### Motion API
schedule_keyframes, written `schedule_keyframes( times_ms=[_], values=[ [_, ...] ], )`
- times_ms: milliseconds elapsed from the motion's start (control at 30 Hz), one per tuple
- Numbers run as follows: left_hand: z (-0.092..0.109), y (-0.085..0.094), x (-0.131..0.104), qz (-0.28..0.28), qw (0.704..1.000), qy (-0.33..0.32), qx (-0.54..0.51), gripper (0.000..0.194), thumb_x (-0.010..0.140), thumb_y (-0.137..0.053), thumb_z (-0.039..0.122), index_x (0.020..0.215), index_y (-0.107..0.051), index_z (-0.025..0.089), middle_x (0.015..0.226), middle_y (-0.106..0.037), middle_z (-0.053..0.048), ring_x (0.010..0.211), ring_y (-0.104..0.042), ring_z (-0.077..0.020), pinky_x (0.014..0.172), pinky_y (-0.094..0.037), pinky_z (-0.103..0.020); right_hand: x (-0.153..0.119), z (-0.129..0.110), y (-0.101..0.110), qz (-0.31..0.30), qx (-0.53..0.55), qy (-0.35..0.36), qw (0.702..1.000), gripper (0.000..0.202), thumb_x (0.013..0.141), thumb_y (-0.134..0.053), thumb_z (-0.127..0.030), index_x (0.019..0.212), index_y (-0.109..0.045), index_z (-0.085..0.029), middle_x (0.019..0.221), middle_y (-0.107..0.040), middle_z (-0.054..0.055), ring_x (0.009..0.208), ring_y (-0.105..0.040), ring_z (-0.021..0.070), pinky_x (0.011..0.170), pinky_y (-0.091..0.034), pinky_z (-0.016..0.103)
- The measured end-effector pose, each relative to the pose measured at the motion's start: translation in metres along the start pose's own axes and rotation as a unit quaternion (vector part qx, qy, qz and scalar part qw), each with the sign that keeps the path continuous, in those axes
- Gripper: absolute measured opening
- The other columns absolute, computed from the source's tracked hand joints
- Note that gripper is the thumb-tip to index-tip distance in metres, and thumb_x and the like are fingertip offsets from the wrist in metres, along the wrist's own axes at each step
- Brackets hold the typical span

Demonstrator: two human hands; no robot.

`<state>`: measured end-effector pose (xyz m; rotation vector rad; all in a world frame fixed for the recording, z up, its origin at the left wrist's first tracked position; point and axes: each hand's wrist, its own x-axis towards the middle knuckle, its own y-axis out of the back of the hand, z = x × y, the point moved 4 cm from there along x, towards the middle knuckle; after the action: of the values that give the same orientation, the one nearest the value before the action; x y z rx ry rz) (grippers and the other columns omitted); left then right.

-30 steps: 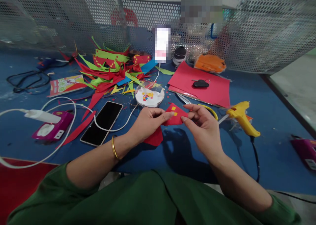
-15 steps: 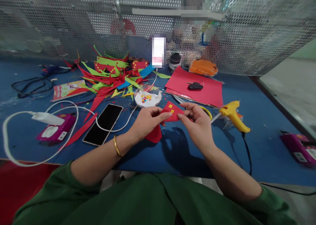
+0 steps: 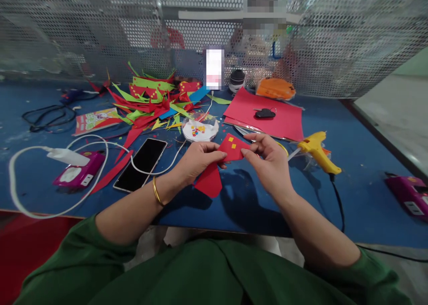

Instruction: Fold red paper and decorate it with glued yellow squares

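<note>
A folded piece of red paper (image 3: pixel 230 149) with two yellow squares on it is held up between both hands, above the table. My left hand (image 3: pixel 197 160) pinches its left side, thumb on the front. The fingers of my right hand (image 3: pixel 267 160) are closed on its right corner. Another red paper part (image 3: pixel 210 182) hangs or lies below my left hand; whether it joins the held piece I cannot tell. Just behind the hands stands a clear round dish (image 3: pixel 200 129) with small yellow, red and blue bits on white paper.
Red sheets (image 3: pixel 281 122) with a black key fob (image 3: pixel 265 113) lie behind my right hand, scissors partly under them. A yellow glue gun (image 3: pixel 317 149) lies right. At left are a phone (image 3: pixel 140 164), a purple power strip (image 3: pixel 78 173) with white cable, and paper scraps (image 3: pixel 150 102).
The red paper has tipped a little, so its yellow squares show fully and more of the lower red part is visible. Both hands keep their hold; the left thumb has slid left.
</note>
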<state>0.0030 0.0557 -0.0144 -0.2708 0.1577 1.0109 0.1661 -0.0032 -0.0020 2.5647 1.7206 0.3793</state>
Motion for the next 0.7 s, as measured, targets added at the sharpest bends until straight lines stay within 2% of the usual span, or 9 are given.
schedule_keyframes(
  times_ms=[100,167,233,333,400,500,567,633,700],
  values=[
    [0.000,0.000,0.000,0.002,1.000,0.003,0.003,0.007,0.072,-0.071,0.022,0.070,-0.070,0.015,0.062,-0.069,-0.002,0.056,-0.062,-0.0110,0.059,-0.049,-0.023,0.000,0.000,0.000,0.002,0.002,0.002,1.000,0.029,0.074,-0.069,-0.026,0.102,-0.063,-0.021,0.064,-0.050,-0.008,0.060,-0.049,0.0107,0.064,-0.041,0.030],
    [0.001,0.002,0.002,0.008,1.000,-0.017,-0.016,0.011,0.071,-0.065,0.019,0.079,-0.073,0.016,0.071,-0.073,-0.002,0.062,-0.065,-0.0122,0.063,-0.050,-0.024,0.002,0.000,0.001,0.009,0.009,0.005,1.000,0.029,0.074,-0.069,-0.027,0.101,-0.063,-0.021,0.064,-0.051,-0.008,0.060,-0.049,0.0105,0.063,-0.041,0.030],
    [0.004,0.007,0.005,0.038,0.996,-0.071,-0.038,0.021,0.072,-0.059,0.016,0.087,-0.074,0.017,0.083,-0.075,-0.003,0.073,-0.068,-0.0131,0.070,-0.052,-0.024,0.003,0.001,0.003,0.015,0.017,0.003,1.000,0.030,0.073,-0.070,-0.027,0.101,-0.063,-0.021,0.064,-0.051,-0.008,0.060,-0.048,0.0100,0.063,-0.040,0.029],
    [0.007,0.016,0.008,0.112,0.982,-0.147,-0.036,0.018,0.079,-0.061,0.020,0.091,-0.074,0.017,0.085,-0.074,-0.002,0.075,-0.067,-0.0114,0.071,-0.050,-0.022,0.004,0.002,0.004,0.015,0.025,-0.002,1.000,0.032,0.073,-0.070,-0.028,0.103,-0.063,-0.020,0.063,-0.049,-0.009,0.059,-0.045,0.0093,0.063,-0.039,0.029],
    [0.008,0.019,0.009,0.145,0.976,-0.163,-0.017,0.014,0.081,-0.066,0.024,0.090,-0.073,0.017,0.078,-0.072,-0.001,0.064,-0.063,-0.0086,0.065,-0.049,-0.021,0.003,0.003,0.004,0.015,0.025,-0.006,1.000,0.032,0.073,-0.070,-0.029,0.104,-0.063,-0.020,0.064,-0.047,-0.009,0.059,-0.044,0.0089,0.063,-0.039,0.028],
    [0.008,0.021,0.009,0.174,0.971,-0.161,0.005,0.014,0.082,-0.070,0.030,0.083,-0.072,0.016,0.067,-0.067,0.002,0.045,-0.048,-0.0044,0.050,-0.040,-0.020,0.002,0.001,0.002,0.016,0.025,0.003,1.000,0.032,0.074,-0.070,-0.029,0.104,-0.063,-0.020,0.066,-0.048,-0.009,0.060,-0.044,0.0089,0.063,-0.040,0.028],
    [0.009,0.023,0.007,0.197,0.968,-0.155,0.018,0.030,0.085,-0.068,0.042,0.069,-0.068,0.016,0.055,-0.061,0.002,0.041,-0.043,-0.0050,0.046,-0.035,-0.021,0.001,0.000,0.001,0.015,0.022,0.016,1.000,0.032,0.075,-0.070,-0.029,0.104,-0.064,-0.020,0.068,-0.049,-0.008,0.062,-0.045,0.0094,0.064,-0.041,0.029],
    [0.011,0.022,0.003,0.202,0.966,-0.160,0.038,0.046,0.089,-0.061,0.052,0.061,-0.065,0.017,0.050,-0.057,0.001,0.045,-0.049,-0.0076,0.048,-0.038,-0.022,0.000,-0.001,0.001,0.020,0.013,0.028,0.999,0.031,0.075,-0.069,-0.029,0.104,-0.064,-0.021,0.070,-0.051,-0.007,0.064,-0.048,0.0103,0.065,-0.043,0.029],
    [0.015,0.016,0.000,0.164,0.970,-0.167,0.065,0.037,0.086,-0.066,0.050,0.067,-0.068,0.017,0.060,-0.066,-0.001,0.056,-0.058,-0.0095,0.056,-0.044,-0.022,-0.001,-0.002,0.001,0.025,0.007,0.034,0.999,0.030,0.075,-0.069,-0.029,0.104,-0.064,-0.021,0.071,-0.053,-0.006,0.065,-0.049,0.0111,0.066,-0.044,0.030]
  ],
)
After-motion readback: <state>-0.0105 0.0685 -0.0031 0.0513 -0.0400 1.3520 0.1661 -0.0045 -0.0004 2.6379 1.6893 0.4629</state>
